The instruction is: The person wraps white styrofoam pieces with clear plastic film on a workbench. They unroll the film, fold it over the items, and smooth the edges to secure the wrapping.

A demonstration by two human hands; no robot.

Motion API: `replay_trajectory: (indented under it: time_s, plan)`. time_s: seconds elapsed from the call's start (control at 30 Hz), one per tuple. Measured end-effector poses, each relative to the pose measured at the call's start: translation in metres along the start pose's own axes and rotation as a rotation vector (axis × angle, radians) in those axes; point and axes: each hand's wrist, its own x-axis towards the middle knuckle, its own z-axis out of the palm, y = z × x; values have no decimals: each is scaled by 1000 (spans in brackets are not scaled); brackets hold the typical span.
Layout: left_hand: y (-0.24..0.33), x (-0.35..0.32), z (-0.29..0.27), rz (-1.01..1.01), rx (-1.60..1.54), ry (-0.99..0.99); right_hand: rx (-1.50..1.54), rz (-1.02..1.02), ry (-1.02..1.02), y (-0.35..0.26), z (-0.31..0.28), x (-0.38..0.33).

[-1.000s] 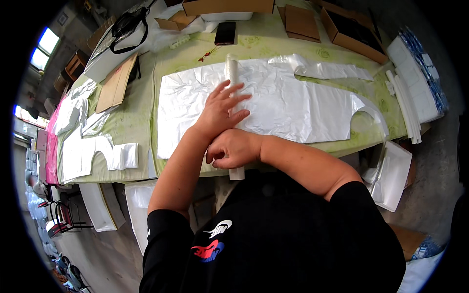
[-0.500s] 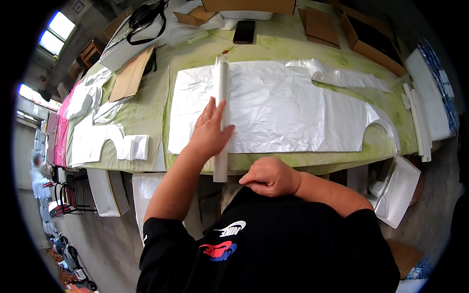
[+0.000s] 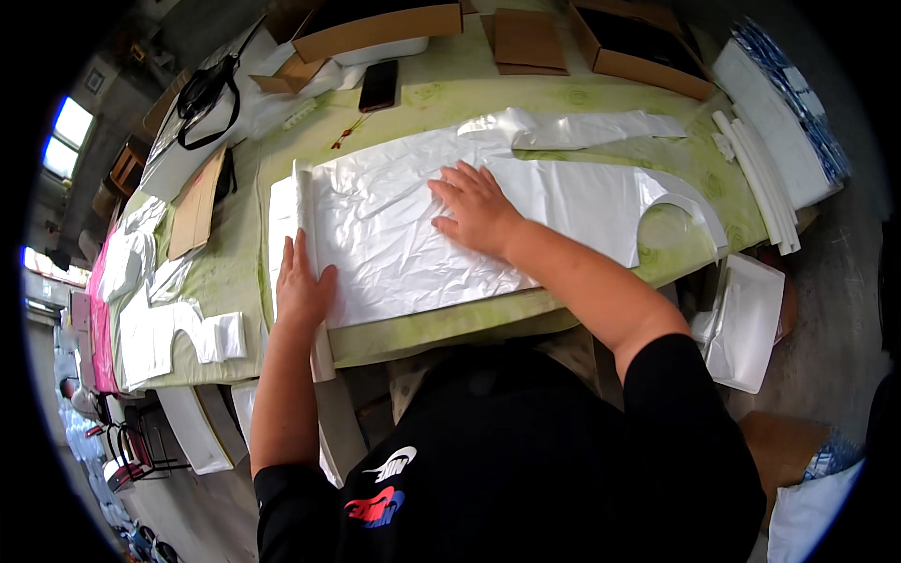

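A thin white plastic apron [image 3: 572,206] lies spread and wrinkled over the table, with a strap reaching right along its far side and a curved neck loop at its right end. Across its left end runs a pale roll or tube [image 3: 303,197], its near end jutting past the table edge. My left hand [image 3: 305,286] rests on this tube, fingers stretched out and pointing away from me. On the middle of the apron my right hand [image 3: 477,208] lies flat with its fingers spread. Neither hand is closed around anything.
A dark phone [image 3: 379,86] lies beyond the apron, near cardboard boxes [image 3: 375,30]. Several white tubes [image 3: 756,183] sit at the right edge beside a white block. More white plastic pieces [image 3: 147,336] and a cardboard sheet [image 3: 195,211] are on the left. Below right stands a white bin [image 3: 751,319].
My view has turned, shifting the table. My left hand and the tube have moved left toward the apron's end. My right hand, closed near my body before, now lies spread on the apron.
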Motion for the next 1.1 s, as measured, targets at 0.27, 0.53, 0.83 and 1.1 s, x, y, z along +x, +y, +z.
replay_trajectory:
  time_s: [0.27, 0.53, 0.83, 1.1]
  plan:
    - [-8, -9, 0, -26, -6, 25, -221, 512, -103, 40, -32, 30]
    - [-73, 5, -3, -124, -97, 151, -286, 685, -43, 81, -47, 7]
    - [-37, -13, -21, -271, 269, 26, -304, 709, -42, 83, -50, 3]
    - [-106, 10, -24, -339, -161, -64, -292, 679, -16, 79, -46, 5]
